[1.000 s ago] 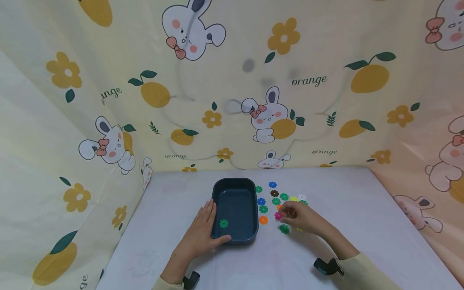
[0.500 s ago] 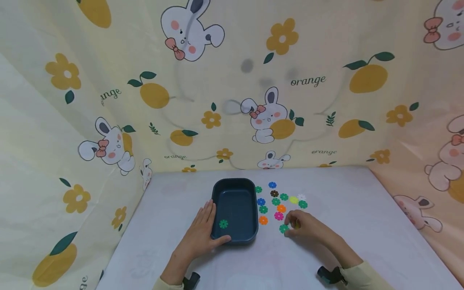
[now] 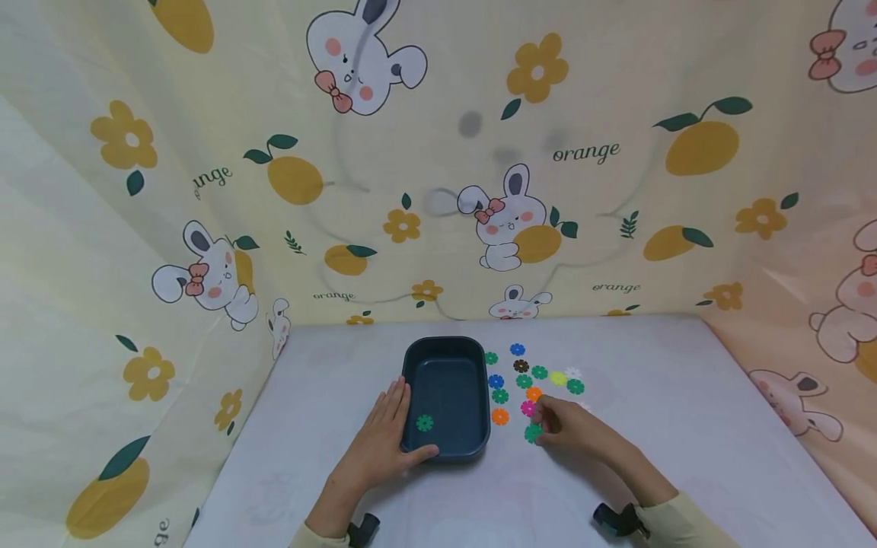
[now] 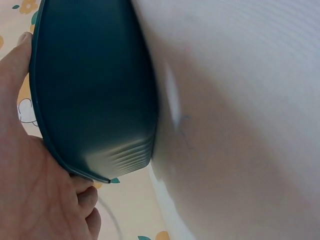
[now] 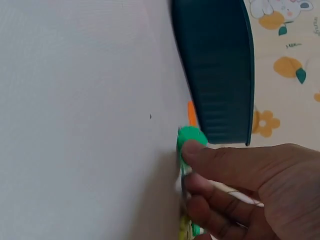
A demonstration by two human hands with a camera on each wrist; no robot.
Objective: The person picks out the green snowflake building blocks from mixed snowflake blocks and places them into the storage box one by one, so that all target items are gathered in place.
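Note:
A dark blue-green tray [image 3: 448, 449] stands on the white table, with one green notched disc [image 3: 425, 423] lying inside. My left hand [image 3: 378, 438] rests against the tray's left side and near corner, its fingers straight; the left wrist view shows the hand [image 4: 35, 185] along the rim. Right of the tray, my right hand [image 3: 575, 428] pinches another green notched disc [image 3: 532, 434] between thumb and fingers. That disc [image 5: 192, 137] looks tilted up under the thumb in the right wrist view. A pink disc [image 3: 527, 409] and an orange disc [image 3: 534, 393] lie just beyond the fingertips.
Several more notched discs lie right of the tray, among them a blue one [image 3: 517, 349], a brown one [image 3: 521, 366], a yellow one [image 3: 558, 378] and an orange one [image 3: 500, 416]. A patterned cloth [image 3: 438, 152] hangs behind and at both sides.
My right hand has come from over the pink disc toward the near green disc and now pinches it, uncovering the orange and yellow discs behind. The left hand and tray stay put.

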